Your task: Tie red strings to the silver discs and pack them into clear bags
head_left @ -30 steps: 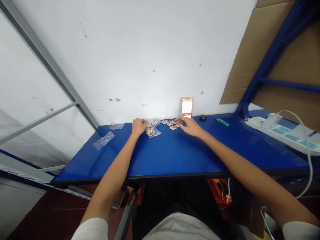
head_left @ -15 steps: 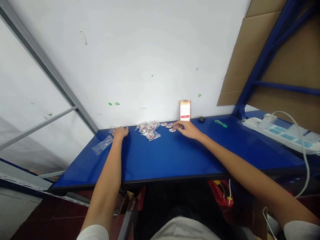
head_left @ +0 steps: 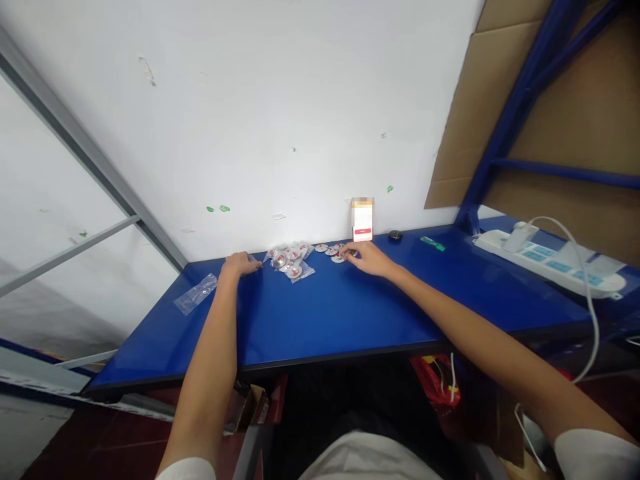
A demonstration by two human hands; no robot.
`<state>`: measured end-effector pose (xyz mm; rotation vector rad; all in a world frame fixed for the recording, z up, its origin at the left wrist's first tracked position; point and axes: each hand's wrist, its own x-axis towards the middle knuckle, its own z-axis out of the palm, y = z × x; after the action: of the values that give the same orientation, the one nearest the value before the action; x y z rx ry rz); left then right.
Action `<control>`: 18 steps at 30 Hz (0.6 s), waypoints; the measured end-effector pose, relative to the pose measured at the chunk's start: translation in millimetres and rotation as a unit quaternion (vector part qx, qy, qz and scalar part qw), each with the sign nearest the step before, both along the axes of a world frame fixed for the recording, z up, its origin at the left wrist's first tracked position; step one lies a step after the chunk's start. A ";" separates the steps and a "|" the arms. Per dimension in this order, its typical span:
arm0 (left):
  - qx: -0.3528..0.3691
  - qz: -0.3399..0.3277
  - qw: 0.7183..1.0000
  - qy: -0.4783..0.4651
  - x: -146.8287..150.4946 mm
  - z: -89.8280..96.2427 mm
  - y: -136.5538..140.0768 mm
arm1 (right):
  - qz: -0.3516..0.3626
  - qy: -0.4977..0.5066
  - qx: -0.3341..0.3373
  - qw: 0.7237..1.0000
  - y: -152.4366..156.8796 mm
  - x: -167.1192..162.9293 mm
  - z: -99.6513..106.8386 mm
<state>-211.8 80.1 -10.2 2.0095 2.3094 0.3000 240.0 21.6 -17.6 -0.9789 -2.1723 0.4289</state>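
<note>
My left hand (head_left: 243, 263) is at the back left of the blue table, fingers closed on a small clear plastic bag (head_left: 255, 259) that shows by the fingertips. A flat clear plastic bag (head_left: 197, 295) lies left of that wrist. Between my hands is a pile of round discs with red marks, bagged in clear plastic (head_left: 291, 259). Several loose discs (head_left: 321, 248) lie to the pile's right. My right hand (head_left: 367, 259) reaches over them, thumb and fingers pinched at a round disc (head_left: 339, 259), partly covered by the fingertips.
A lit phone (head_left: 363, 220) leans on the white wall behind my right hand. A small black object (head_left: 395, 236) and a green piece (head_left: 433, 243) lie farther right. A white power strip (head_left: 547, 262) with a cable sits at the right end of the blue table (head_left: 320, 320).
My left hand has shifted toward the pile, and the small bag now shows at its fingertips. My right hand stays at the loose discs. The view has turned slightly right.
</note>
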 end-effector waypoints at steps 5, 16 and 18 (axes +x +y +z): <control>0.075 0.072 0.994 0.027 2.1 9.3 -11.0 | -0.008 0.000 -0.003 1.000 -1.5 -0.4 1.8; 0.170 -0.176 0.830 -0.502 123.8 31.2 -38.9 | -0.036 0.031 0.178 0.983 -26.7 -26.2 17.7; 0.130 -0.240 0.796 -0.541 161.7 25.9 -56.4 | -0.013 0.016 0.190 0.982 -32.8 -35.4 18.5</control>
<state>-50.1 23.6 15.8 1.6705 1.0525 1.3337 204.6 -11.2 0.9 -0.7781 -2.1056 0.0124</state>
